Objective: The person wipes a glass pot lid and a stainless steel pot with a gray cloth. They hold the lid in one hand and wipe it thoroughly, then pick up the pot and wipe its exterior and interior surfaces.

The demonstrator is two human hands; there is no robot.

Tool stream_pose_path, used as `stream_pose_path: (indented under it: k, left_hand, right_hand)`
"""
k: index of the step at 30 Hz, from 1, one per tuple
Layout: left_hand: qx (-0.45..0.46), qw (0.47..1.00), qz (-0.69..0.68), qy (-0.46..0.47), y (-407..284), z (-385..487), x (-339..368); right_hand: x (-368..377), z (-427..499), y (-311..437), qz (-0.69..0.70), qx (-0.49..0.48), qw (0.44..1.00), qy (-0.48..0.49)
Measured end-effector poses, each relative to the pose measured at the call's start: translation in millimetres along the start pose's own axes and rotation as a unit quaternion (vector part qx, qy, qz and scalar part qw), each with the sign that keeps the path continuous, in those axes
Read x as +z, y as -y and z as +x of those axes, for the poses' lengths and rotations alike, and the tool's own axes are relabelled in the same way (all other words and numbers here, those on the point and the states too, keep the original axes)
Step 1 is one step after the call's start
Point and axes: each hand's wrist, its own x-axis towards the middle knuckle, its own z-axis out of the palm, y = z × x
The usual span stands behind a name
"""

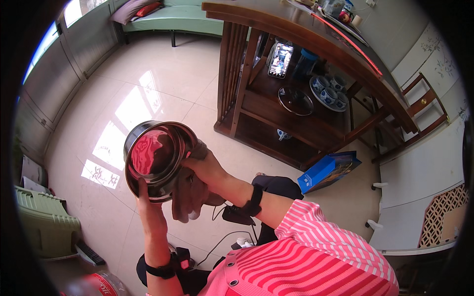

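A shiny stainless steel pot (163,185) is held up before me, tilted so that its inside faces me. Red and white stripes are mirrored in its bottom. My left hand (150,209) grips the lower rim, thumb over the edge and fingers hidden behind the wall. At the right side of the rim, my right hand (207,168) presses a greyish-brown cloth (187,199) against the pot. Much of this cloth hangs down below that hand. A glass lid (295,101) with a metal rim lies apart from the pot, on a shelf of the dark wooden table (259,13).
Near the lid are a lit phone (281,60) and a plate (335,107) of blue-and-white cups. A blue bag (322,172) stands by the table's foot. Cables (222,236) trail below my hands. At left are a green plastic container (48,225), a brush (89,252) and a blurred bottle (100,285).
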Motion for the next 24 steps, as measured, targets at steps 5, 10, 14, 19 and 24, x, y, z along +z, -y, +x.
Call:
stream_pose_path:
  k: [5,10,14,19,24]
  left_hand:
    - [0.08,0.991,0.104,0.001,-15.0,7.1,-9.0]
    - [0.122,0.969,0.215,0.034,-34.1,-2.0,-13.5]
    - [0.134,0.945,0.291,0.067,-39.0,-11.0,-17.8]
    - [0.123,0.939,0.315,0.068,-38.9,-22.4,-23.7]
    - [0.096,0.953,0.284,0.044,-35.4,-31.1,-29.6]
  right_hand:
    - [-0.2,0.1,3.2,-0.099,-0.063,0.993,0.011]
    - [2.3,-6.7,10.5,-0.251,-0.171,0.952,0.035]
    - [3.4,-19.3,17.0,-0.411,-0.198,0.889,0.039]
    - [7.9,-26.6,17.9,-0.45,-0.227,0.862,0.055]
    - [10.7,-32.7,14.8,-0.444,-0.211,0.87,0.041]
